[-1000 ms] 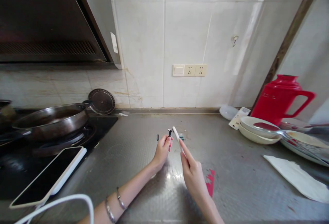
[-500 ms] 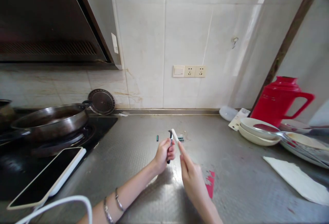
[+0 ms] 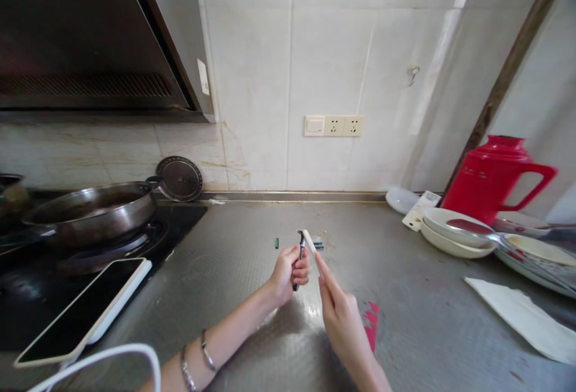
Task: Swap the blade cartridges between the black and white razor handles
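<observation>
1. Razor [image 3: 301,247], dark-handled and small-headed, stands tilted in the left hand [image 3: 287,273], whose fingers are curled closed around its handle, above the middle of the worktop [image 3: 234,296].
2. White stick [image 3: 309,241] is held in the fingers of the right hand [image 3: 341,317], index finger extended along it; its upper end is right beside the head of the razor, though whether they touch I cannot tell.
3. Small green-and-black piece [image 3: 276,243] lies on the worktop beyond the left hand, and similar pieces [image 3: 318,245] lie just right of the white stick's upper end.
4. Torn red piece [image 3: 371,326] lies partly hidden behind the right hand.
5. Phone [image 3: 83,314], with a white edge, lies at the left, partly over the black stove [image 3: 27,308], which carries a metal pan [image 3: 96,218].
6. At the right, a red flask [image 3: 488,179] stands behind stacked bowls [image 3: 454,242]; white paper [image 3: 522,317] lies nearer.
</observation>
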